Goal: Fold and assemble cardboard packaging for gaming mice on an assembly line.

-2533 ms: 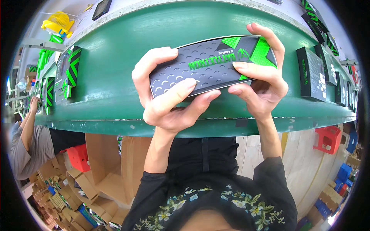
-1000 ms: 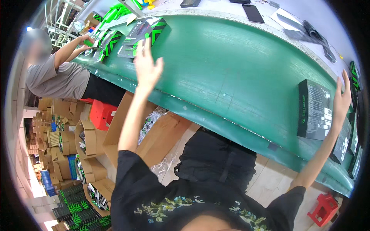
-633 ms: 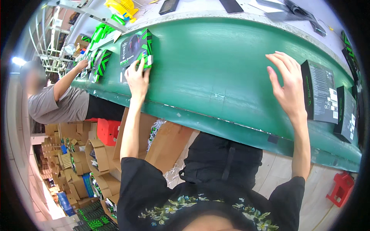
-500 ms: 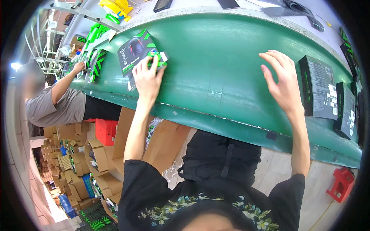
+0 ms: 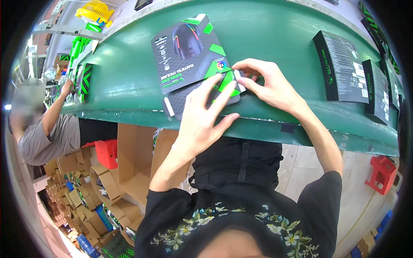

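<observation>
A black and green mouse box (image 5: 172,56) lies flat on the green work surface in front of me, a picture of a mouse on its top face. Its near end is unfolded, with a dark flap and white-edged side tabs sticking out. My left hand (image 5: 202,116) rests its stretched fingertips on that near end, thumb held apart on the near side. At the box's near right corner, the thumb and fingers of my right hand (image 5: 271,86) close around a white-edged side tab. The far fingertips of the right hand are partly hidden.
Several closed black boxes (image 5: 344,69) stand at the right. At the left, a co-worker (image 5: 47,133) reaches toward green-patterned boxes (image 5: 86,81). A yellow fan (image 5: 94,12) stands at the far left. Below the table edge are an open carton (image 5: 137,159) and a red stool (image 5: 382,175).
The mouse box has come nearer and to the right. My right hand has moved left from above the bare surface onto the box's corner; my left hand's fingers have spread over its near end.
</observation>
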{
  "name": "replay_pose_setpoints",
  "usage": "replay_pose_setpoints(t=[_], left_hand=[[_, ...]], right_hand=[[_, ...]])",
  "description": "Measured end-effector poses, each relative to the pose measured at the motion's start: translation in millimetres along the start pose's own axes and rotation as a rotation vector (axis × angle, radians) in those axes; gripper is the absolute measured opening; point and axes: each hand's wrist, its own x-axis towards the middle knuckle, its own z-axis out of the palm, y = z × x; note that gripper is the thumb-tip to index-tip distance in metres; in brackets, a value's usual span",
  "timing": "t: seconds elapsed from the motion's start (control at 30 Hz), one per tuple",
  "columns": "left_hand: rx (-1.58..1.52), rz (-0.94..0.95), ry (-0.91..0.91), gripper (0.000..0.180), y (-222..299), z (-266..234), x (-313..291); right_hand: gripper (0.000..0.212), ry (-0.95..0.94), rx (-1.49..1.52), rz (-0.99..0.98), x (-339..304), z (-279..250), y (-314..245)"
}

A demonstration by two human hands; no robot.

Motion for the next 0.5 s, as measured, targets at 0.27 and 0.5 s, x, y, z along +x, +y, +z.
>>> replay_pose_setpoints(t=[0.27, 0.5], left_hand=[[-0.088, -0.490, 0.398, 0.038, -56, -30, -44], [-0.547, -0.653, 0.172, 0.019, -87, -50, -45]], right_hand=[[0.015, 0.152, -0.205, -0.238, -1, 5, 0], [0.006, -0.112, 0.071, 0.063, 16, -20, 1]])
